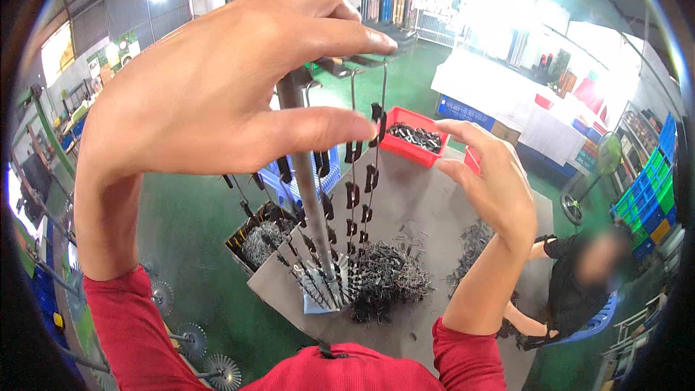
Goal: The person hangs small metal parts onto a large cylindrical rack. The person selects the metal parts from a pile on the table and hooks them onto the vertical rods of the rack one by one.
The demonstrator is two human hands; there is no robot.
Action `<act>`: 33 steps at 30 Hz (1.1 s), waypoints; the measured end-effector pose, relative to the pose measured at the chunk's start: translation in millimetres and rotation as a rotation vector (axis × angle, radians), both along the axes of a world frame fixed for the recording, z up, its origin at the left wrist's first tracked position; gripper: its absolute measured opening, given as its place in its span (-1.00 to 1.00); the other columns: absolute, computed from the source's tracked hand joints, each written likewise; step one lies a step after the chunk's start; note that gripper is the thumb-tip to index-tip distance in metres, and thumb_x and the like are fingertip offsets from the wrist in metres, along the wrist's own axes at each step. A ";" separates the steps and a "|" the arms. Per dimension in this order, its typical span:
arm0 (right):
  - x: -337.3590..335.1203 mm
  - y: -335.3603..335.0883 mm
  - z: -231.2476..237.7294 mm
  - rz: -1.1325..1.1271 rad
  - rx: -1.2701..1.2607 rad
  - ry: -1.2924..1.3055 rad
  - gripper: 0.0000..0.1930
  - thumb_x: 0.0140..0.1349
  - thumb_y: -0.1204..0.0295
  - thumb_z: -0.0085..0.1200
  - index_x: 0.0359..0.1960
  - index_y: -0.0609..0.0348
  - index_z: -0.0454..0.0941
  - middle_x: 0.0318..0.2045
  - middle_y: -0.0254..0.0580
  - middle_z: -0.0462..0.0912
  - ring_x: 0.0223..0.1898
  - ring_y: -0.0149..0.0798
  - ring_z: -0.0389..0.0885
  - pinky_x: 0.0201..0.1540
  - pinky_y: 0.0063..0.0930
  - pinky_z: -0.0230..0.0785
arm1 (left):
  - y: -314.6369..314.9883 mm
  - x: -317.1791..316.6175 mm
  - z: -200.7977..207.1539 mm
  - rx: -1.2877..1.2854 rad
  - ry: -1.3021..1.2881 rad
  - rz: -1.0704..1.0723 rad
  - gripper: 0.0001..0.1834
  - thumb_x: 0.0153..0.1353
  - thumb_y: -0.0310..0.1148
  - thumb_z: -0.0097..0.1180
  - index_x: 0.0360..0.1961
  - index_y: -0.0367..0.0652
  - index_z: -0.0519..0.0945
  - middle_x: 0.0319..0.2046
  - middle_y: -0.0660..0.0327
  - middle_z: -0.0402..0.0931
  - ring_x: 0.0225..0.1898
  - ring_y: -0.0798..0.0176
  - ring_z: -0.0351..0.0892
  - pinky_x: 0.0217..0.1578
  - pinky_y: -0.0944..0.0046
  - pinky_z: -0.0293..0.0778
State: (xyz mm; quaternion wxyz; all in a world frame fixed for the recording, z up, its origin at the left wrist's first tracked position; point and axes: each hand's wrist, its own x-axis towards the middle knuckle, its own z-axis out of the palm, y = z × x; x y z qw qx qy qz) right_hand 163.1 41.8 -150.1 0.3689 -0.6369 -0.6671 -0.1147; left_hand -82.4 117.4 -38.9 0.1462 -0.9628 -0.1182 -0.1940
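Note:
My left hand is raised beside a grey upright pole, its thumb and index finger wide apart. That index fingertip is at the top of a hanging wire; the thumb tip overlaps a small black piece on it, and whether they touch I cannot tell. More wires hang around the pole, strung with small black pieces. To the right, my right hand is lifted over the table, thumb and fingers parted with nothing visible between them.
A grey table bears a heap of small dark pieces and a red bin of parts. Blue crate and open box stand left of it. A person in black sits at the right; a fan stands beyond.

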 end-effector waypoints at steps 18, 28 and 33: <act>-54.9 18.5 8.7 0.792 0.290 0.940 -0.91 0.18 0.56 0.12 -0.32 0.34 0.60 -0.41 -0.17 0.67 -0.36 -0.43 0.62 -0.26 -0.62 0.45 | 4.4 -8.9 -5.7 -0.087 0.004 -0.189 -0.38 0.00 -0.14 0.26 0.10 -0.21 0.51 0.02 -0.03 0.48 0.05 -0.08 0.49 0.05 0.12 0.39; 9.1 12.0 -18.1 0.521 0.151 0.849 -0.81 0.10 0.51 0.22 -0.26 0.33 0.62 -0.36 -0.15 0.68 -0.31 -0.32 0.65 -0.16 -0.47 0.46 | 7.9 -6.9 -3.1 0.062 0.028 0.117 -0.35 0.05 -0.13 0.22 0.15 -0.22 0.44 0.08 -0.08 0.40 0.05 -0.13 0.44 0.03 0.10 0.36; 4.5 26.7 -32.7 0.124 0.006 0.358 -0.76 0.03 0.50 0.26 -0.22 0.19 0.64 -0.26 -0.19 0.68 -0.22 -0.40 0.63 -0.15 -0.54 0.42 | 14.4 -13.2 5.0 0.042 0.060 0.002 -0.22 -0.02 0.01 0.28 0.17 -0.22 0.42 0.11 -0.08 0.37 0.09 -0.12 0.42 0.04 0.11 0.36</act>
